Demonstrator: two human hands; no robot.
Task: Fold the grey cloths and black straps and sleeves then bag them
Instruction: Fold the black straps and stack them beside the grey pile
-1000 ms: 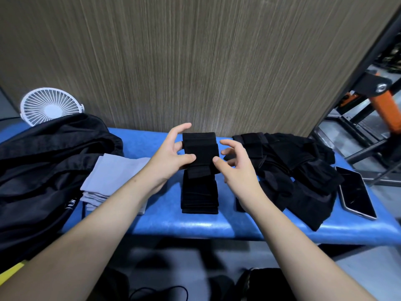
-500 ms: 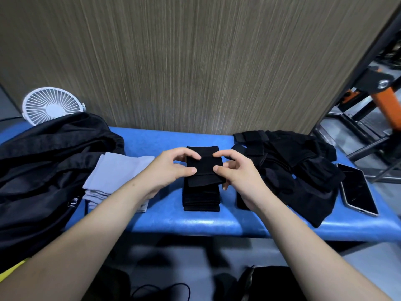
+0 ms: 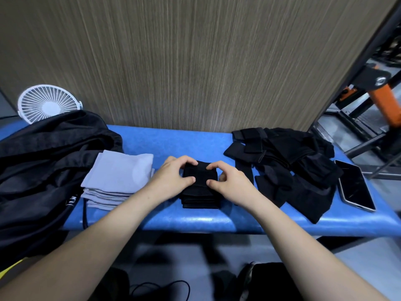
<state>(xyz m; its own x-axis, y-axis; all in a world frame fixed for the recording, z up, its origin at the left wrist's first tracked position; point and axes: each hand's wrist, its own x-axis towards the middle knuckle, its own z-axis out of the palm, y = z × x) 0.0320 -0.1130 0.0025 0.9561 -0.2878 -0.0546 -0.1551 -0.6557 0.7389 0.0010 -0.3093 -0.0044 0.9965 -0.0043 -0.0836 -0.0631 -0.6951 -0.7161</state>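
A folded black sleeve (image 3: 200, 175) lies on top of a stack of folded black pieces (image 3: 200, 200) at the middle of the blue bench (image 3: 195, 221). My left hand (image 3: 173, 177) pinches the sleeve's left edge with curled fingers and thumb. My right hand (image 3: 230, 181) pinches its right edge the same way. A stack of folded grey cloths (image 3: 115, 177) sits to the left. A loose pile of black straps and sleeves (image 3: 288, 166) lies to the right. A black bag (image 3: 41, 170) slumps at the far left.
A phone (image 3: 354, 185) lies face up at the bench's right end. A white fan (image 3: 46, 103) stands behind the bag. A wood-grain wall backs the bench. Metal and orange equipment (image 3: 384, 98) stands to the right. Dark items and a cable lie on the floor below.
Both hands have lowered the folded black sleeve from above the stack down onto its top, and they now hold it at both edges.
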